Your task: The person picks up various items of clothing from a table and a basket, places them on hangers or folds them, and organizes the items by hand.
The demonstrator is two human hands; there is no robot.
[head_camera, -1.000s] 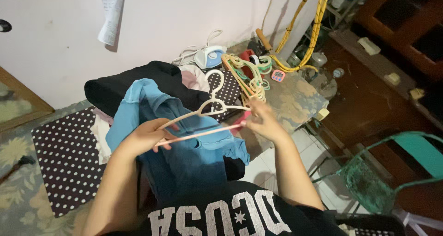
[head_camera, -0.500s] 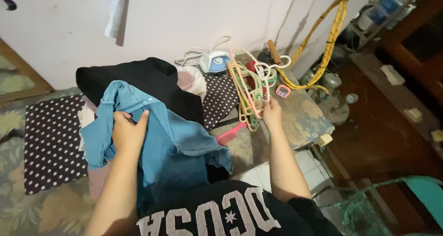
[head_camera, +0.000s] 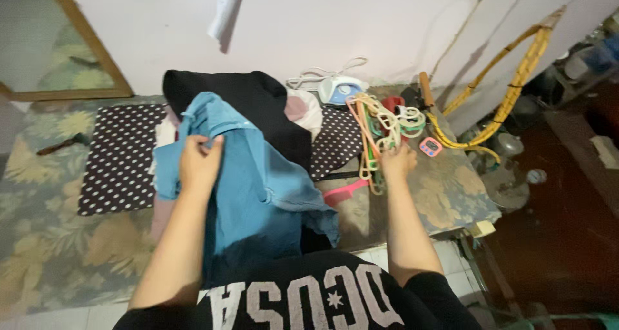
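Reached both bare forearms up-frame, left hand (head_camera: 200, 162) clenched at centre-left, right hand (head_camera: 397, 164) curled right of centre.

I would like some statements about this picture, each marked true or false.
1. The left hand grips the blue garment. True.
2. The right hand holds the pink comb. False: it rests at the pile of plastic hangers; the comb lies apart on the table.
3. The clothes iron stands near the wall. True.
4. The black garment lies on top of the blue one. False: it lies behind it, and the blue one overlaps it.
5. The polka-dot cloth lies to the left of the blue garment. True.
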